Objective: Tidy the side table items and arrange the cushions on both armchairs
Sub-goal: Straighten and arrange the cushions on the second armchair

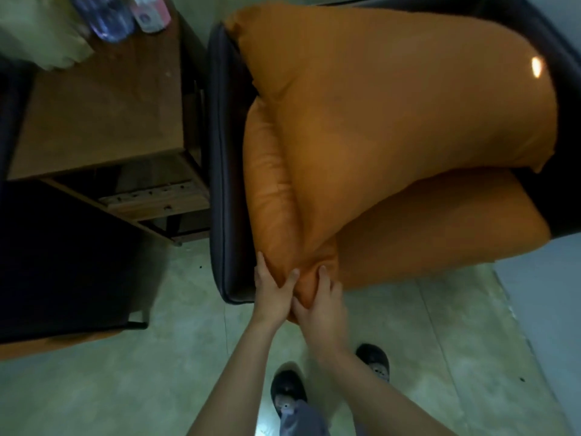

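Observation:
A large orange back cushion [393, 99] lies tilted across the dark armchair [220, 152], on top of the orange seat cushion [440, 231]. Its lower corner reaches the chair's front edge. My left hand [272, 294] and my right hand [323, 306] are side by side, both closed on that near corner of the orange cushion. The wooden side table [103, 114] stands left of the chair. At its far end a clear plastic bottle [103, 17] lies next to a pink and white item [152, 12].
A second dark armchair [63, 262] with an orange edge fills the lower left. A pale cloth [47, 42] hangs over the table's far left corner. The floor [157, 388] is tiled, and my black shoes [287, 394] stand just before the chair. A lower shelf sits under the table.

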`<state>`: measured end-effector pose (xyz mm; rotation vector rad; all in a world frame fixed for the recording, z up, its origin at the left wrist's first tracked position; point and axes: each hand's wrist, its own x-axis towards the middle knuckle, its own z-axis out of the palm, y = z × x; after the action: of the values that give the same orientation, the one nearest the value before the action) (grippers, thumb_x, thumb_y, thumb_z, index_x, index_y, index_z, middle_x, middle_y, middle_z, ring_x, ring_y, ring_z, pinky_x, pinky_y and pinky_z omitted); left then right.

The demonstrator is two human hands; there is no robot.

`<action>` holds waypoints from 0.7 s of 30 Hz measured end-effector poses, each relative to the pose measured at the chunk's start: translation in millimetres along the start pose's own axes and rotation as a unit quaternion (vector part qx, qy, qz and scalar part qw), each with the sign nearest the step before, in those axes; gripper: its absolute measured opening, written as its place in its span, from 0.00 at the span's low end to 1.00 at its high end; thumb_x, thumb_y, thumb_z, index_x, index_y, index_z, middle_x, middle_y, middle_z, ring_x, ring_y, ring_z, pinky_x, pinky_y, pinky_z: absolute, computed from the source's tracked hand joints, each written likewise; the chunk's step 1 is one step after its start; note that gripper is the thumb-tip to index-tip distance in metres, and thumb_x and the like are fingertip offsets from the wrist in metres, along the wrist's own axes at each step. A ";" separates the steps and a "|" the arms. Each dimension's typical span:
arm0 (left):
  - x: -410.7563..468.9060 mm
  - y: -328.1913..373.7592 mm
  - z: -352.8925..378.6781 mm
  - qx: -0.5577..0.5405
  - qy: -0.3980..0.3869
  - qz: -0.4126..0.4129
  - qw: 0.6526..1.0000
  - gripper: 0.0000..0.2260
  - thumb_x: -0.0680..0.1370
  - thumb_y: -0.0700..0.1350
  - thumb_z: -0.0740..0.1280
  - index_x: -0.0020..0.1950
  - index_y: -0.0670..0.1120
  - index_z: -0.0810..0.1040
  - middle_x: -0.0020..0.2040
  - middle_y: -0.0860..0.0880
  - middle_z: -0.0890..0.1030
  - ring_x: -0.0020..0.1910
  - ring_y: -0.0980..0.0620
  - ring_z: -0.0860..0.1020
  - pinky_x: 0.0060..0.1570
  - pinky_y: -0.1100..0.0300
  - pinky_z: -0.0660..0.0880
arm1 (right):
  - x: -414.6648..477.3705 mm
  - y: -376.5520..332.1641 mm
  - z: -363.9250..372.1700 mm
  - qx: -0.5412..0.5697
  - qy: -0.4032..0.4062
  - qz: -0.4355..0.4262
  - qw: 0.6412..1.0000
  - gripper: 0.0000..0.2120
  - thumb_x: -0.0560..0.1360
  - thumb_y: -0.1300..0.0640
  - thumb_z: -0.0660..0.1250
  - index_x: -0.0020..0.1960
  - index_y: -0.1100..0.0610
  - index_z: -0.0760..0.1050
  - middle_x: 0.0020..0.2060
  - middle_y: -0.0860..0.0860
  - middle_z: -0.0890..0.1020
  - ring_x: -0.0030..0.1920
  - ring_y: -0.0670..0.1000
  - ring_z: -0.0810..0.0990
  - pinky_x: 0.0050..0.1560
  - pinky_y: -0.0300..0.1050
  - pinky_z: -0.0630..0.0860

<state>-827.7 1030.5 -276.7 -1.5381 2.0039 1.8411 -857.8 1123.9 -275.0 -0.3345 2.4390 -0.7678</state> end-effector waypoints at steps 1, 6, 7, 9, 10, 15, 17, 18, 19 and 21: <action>-1.1 -1.6 1.9 0.002 -0.004 -0.001 1.000 0.39 0.78 0.55 0.64 0.77 0.55 0.40 0.78 0.48 0.50 0.74 0.46 0.58 0.72 0.49 0.60 | 0.4 -0.7 0.1 -0.015 -0.006 0.002 1.000 0.36 0.75 0.42 0.64 0.75 0.53 0.52 0.65 0.56 0.66 0.56 0.56 0.75 0.52 0.50 0.76; -12.1 -4.8 0.0 -0.006 0.009 0.006 1.000 0.38 0.77 0.55 0.64 0.78 0.52 0.42 0.78 0.48 0.51 0.75 0.48 0.57 0.74 0.50 0.57 | -6.0 -0.9 -1.8 -0.062 -0.005 -0.004 0.998 0.40 0.74 0.37 0.61 0.75 0.58 0.49 0.66 0.59 0.64 0.62 0.59 0.70 0.56 0.50 0.74; -17.5 -4.5 -1.5 -0.018 0.014 0.012 1.000 0.38 0.77 0.54 0.65 0.78 0.51 0.44 0.78 0.48 0.53 0.75 0.49 0.57 0.73 0.49 0.58 | -8.5 -0.7 -3.4 -0.064 -0.002 -0.005 0.998 0.41 0.74 0.36 0.60 0.76 0.58 0.48 0.69 0.60 0.61 0.65 0.59 0.66 0.60 0.51 0.72; -32.1 -0.2 -3.1 -0.033 0.019 0.024 0.999 0.37 0.77 0.53 0.66 0.78 0.51 0.47 0.77 0.50 0.56 0.75 0.51 0.59 0.73 0.49 0.60 | -13.3 -0.8 -9.2 -0.075 0.002 -0.020 0.997 0.41 0.74 0.36 0.59 0.76 0.58 0.47 0.73 0.60 0.55 0.72 0.60 0.57 0.69 0.56 0.63; -40.7 4.0 -3.3 -0.036 0.019 0.030 0.999 0.36 0.77 0.52 0.66 0.78 0.51 0.48 0.77 0.50 0.57 0.75 0.52 0.59 0.73 0.49 0.60 | -16.7 -2.0 -14.7 -0.085 0.007 -0.038 0.996 0.40 0.75 0.36 0.58 0.76 0.56 0.47 0.74 0.59 0.53 0.74 0.60 0.53 0.72 0.57 0.58; -78.3 38.6 -5.9 0.027 0.024 0.094 0.995 0.36 0.77 0.53 0.66 0.78 0.53 0.48 0.78 0.52 0.54 0.76 0.55 0.55 0.74 0.50 0.58 | -32.2 -14.7 -64.9 -0.093 0.042 -0.140 0.985 0.37 0.76 0.41 0.60 0.77 0.52 0.47 0.77 0.56 0.50 0.77 0.55 0.45 0.76 0.56 0.47; -88.2 57.4 -8.4 0.067 0.027 0.131 0.989 0.36 0.78 0.52 0.65 0.78 0.53 0.47 0.78 0.53 0.52 0.76 0.56 0.53 0.74 0.51 0.57 | -34.7 -16.9 -90.3 -0.106 0.072 -0.178 0.976 0.36 0.76 0.42 0.61 0.77 0.53 0.50 0.77 0.55 0.53 0.77 0.54 0.46 0.76 0.55 0.49; -92.5 68.3 -9.3 0.087 0.026 0.151 0.984 0.36 0.78 0.51 0.65 0.78 0.54 0.46 0.78 0.53 0.51 0.76 0.56 0.52 0.75 0.52 0.56 | -34.3 -16.5 -103.1 -0.115 0.084 -0.191 0.971 0.36 0.75 0.41 0.61 0.77 0.53 0.52 0.76 0.54 0.55 0.77 0.53 0.47 0.76 0.54 0.50; -96.6 79.3 -10.3 0.105 0.026 0.170 0.979 0.36 0.78 0.51 0.65 0.78 0.54 0.46 0.78 0.54 0.51 0.76 0.56 0.52 0.75 0.54 0.55 | -33.8 -15.7 -116.3 -0.123 0.091 -0.200 0.968 0.37 0.75 0.40 0.62 0.77 0.52 0.52 0.76 0.54 0.56 0.77 0.53 0.47 0.76 0.53 0.50; -105.4 99.9 -13.1 0.140 0.032 0.202 0.969 0.36 0.78 0.50 0.65 0.78 0.54 0.45 0.78 0.55 0.50 0.76 0.58 0.51 0.74 0.57 0.54 | -33.2 -12.6 -142.6 -0.126 0.098 -0.204 0.966 0.38 0.74 0.39 0.63 0.76 0.51 0.52 0.76 0.52 0.56 0.77 0.53 0.47 0.75 0.52 0.49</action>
<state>-829.8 1068.2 -135.9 -1.1935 2.6296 1.5288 -912.0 1190.9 -155.8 -0.9217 2.6976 -0.6788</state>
